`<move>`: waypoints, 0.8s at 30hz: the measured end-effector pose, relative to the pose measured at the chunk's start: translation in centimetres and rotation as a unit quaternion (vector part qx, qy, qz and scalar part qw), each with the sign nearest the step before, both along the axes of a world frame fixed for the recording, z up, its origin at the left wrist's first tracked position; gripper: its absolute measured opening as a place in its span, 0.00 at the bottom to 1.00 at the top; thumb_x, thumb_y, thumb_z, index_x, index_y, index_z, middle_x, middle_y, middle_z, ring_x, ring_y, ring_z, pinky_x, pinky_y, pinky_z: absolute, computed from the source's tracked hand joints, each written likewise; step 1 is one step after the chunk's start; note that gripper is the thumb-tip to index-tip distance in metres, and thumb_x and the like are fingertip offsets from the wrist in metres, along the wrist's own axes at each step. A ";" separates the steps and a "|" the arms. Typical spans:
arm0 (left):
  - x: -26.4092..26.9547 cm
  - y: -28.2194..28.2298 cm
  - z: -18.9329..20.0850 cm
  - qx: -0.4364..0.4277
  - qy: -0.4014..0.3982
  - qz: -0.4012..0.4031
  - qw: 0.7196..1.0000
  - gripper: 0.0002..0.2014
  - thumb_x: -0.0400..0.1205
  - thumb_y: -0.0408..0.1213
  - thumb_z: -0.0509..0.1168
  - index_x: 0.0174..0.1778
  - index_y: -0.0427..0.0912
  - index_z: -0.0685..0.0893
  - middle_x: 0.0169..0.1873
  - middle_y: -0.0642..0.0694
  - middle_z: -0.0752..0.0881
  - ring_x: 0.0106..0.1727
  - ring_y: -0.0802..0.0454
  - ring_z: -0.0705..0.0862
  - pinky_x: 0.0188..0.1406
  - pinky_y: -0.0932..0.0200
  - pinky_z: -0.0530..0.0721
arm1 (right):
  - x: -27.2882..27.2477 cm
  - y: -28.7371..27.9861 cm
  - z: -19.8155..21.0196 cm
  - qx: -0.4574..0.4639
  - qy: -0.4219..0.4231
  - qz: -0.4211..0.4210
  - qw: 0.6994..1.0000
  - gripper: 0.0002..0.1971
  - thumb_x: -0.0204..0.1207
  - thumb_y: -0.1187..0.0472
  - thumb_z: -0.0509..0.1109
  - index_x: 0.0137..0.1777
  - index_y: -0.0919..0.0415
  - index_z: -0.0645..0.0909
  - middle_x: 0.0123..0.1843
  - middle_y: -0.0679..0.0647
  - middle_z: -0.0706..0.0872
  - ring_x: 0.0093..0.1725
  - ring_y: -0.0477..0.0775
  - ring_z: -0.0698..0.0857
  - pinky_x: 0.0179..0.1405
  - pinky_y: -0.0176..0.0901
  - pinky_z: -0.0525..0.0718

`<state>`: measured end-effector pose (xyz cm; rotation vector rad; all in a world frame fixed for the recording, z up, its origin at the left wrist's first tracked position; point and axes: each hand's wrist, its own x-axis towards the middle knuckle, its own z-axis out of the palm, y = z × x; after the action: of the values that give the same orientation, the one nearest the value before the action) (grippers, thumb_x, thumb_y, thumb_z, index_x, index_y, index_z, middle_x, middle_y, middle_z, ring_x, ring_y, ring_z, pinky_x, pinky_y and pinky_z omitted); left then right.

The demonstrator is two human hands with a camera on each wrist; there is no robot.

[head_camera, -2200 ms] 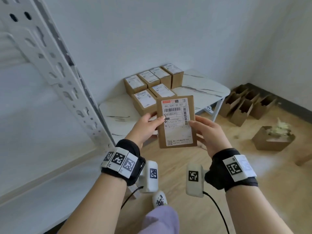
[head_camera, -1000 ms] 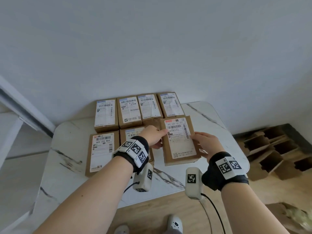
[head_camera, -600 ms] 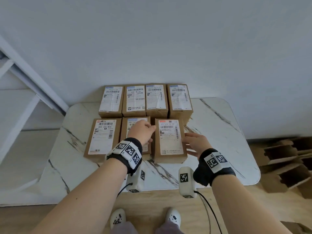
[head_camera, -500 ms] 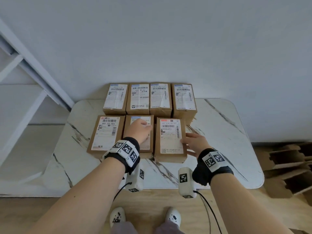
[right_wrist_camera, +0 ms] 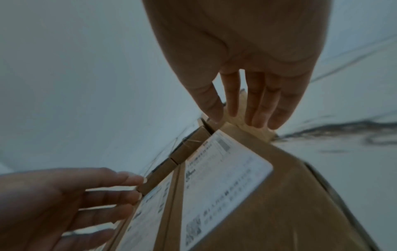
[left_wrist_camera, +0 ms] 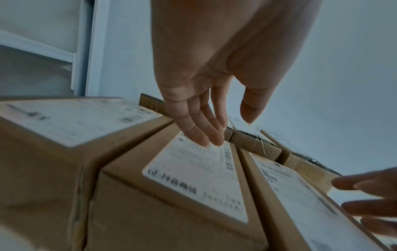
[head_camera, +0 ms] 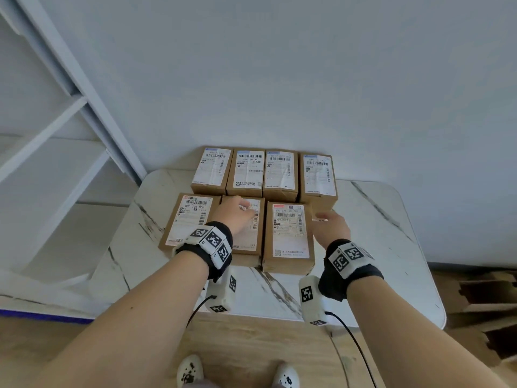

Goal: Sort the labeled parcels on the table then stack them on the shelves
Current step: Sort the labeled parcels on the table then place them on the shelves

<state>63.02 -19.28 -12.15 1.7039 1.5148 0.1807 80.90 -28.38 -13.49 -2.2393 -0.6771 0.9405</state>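
Seven brown labeled parcels lie on the marble table (head_camera: 377, 233), four in a back row (head_camera: 247, 169) and three in front. The front right parcel (head_camera: 289, 233) (right_wrist_camera: 225, 186) lies flat with nobody holding it. My left hand (head_camera: 237, 211) (left_wrist_camera: 225, 132) is over the middle front parcel (head_camera: 247, 243) (left_wrist_camera: 193, 173), fingers straight, tips at its label. My right hand (head_camera: 327, 222) (right_wrist_camera: 242, 118) is just right of the front right parcel, fingers straight, reaching toward the near face of the back right parcel (head_camera: 319, 175). Neither hand holds anything.
A white metal shelf unit (head_camera: 56, 163) stands to the left of the table. Open empty cardboard boxes (head_camera: 486, 298) lie on the wooden floor at the right. The front left parcel (head_camera: 187, 219) sits beside my left wrist. The wall is right behind the back row.
Both hands carried the parcel over the table, set it down at the right of the front row and let go. The left hand moved over the middle parcel; the right shifted off to the side.
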 end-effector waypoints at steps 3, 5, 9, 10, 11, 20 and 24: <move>-0.6 0.5 1.4 0.060 0.024 -0.022 0.998 0.19 0.83 0.42 0.63 0.70 0.44 0.76 0.65 0.46 0.80 0.63 0.49 0.80 0.60 0.56 0.78 | -0.4 0.7 2.8 0.018 -0.082 0.069 0.994 0.16 0.78 0.60 0.62 0.64 0.56 0.80 0.60 0.56 0.85 0.56 0.58 0.82 0.53 0.43 0.79; -1.1 0.9 2.7 0.099 0.048 -0.038 0.993 0.20 0.83 0.43 0.63 0.72 0.45 0.75 0.67 0.46 0.79 0.62 0.49 0.80 0.56 0.58 0.77 | -0.9 1.6 4.4 0.024 -0.137 0.127 0.982 0.20 0.77 0.64 0.61 0.68 0.55 0.77 0.65 0.57 0.82 0.61 0.59 0.81 0.58 0.46 0.81; -2.6 1.8 5.4 0.146 0.113 -0.081 0.979 0.23 0.84 0.47 0.62 0.75 0.45 0.71 0.73 0.42 0.72 0.67 0.45 0.78 0.62 0.53 0.76 | -2.5 3.4 7.5 0.032 -0.232 0.244 0.941 0.26 0.76 0.64 0.61 0.75 0.50 0.71 0.73 0.55 0.76 0.68 0.58 0.77 0.62 0.55 0.82; -3.1 1.9 6.0 0.157 0.124 -0.083 0.976 0.24 0.84 0.47 0.62 0.76 0.46 0.70 0.75 0.41 0.71 0.69 0.44 0.77 0.65 0.51 0.75 | -2.9 3.8 8.1 0.035 -0.250 0.269 0.929 0.27 0.76 0.64 0.61 0.76 0.49 0.70 0.73 0.55 0.75 0.69 0.58 0.76 0.62 0.55 0.82; -3.6 1.8 6.6 0.168 0.133 -0.082 0.973 0.26 0.84 0.47 0.62 0.77 0.45 0.69 0.75 0.41 0.70 0.71 0.43 0.75 0.68 0.50 0.74 | -3.4 4.2 8.8 0.035 -0.269 0.292 0.917 0.27 0.76 0.64 0.60 0.76 0.49 0.70 0.73 0.55 0.75 0.70 0.59 0.75 0.63 0.55 0.81; -9.7 -0.5 9.2 0.183 0.180 -0.051 0.965 0.30 0.82 0.50 0.63 0.80 0.47 0.65 0.75 0.38 0.68 0.74 0.38 0.70 0.73 0.44 0.71 | -9.7 5.2 12.5 0.057 -0.316 0.414 0.852 0.20 0.80 0.63 0.57 0.70 0.56 0.77 0.70 0.56 0.79 0.67 0.58 0.78 0.64 0.48 0.79; -13.9 -2.2 10.5 0.176 0.168 -0.030 0.970 0.31 0.82 0.50 0.63 0.81 0.45 0.64 0.79 0.40 0.64 0.77 0.41 0.68 0.75 0.45 0.69 | -14.5 4.9 13.3 0.093 -0.287 0.429 0.851 0.20 0.80 0.60 0.59 0.71 0.53 0.77 0.72 0.53 0.78 0.68 0.57 0.78 0.66 0.46 0.79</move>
<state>49.15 -21.45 -1.69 2.1439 1.7524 0.1391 66.42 -23.46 -0.17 -2.0073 -2.0588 0.4902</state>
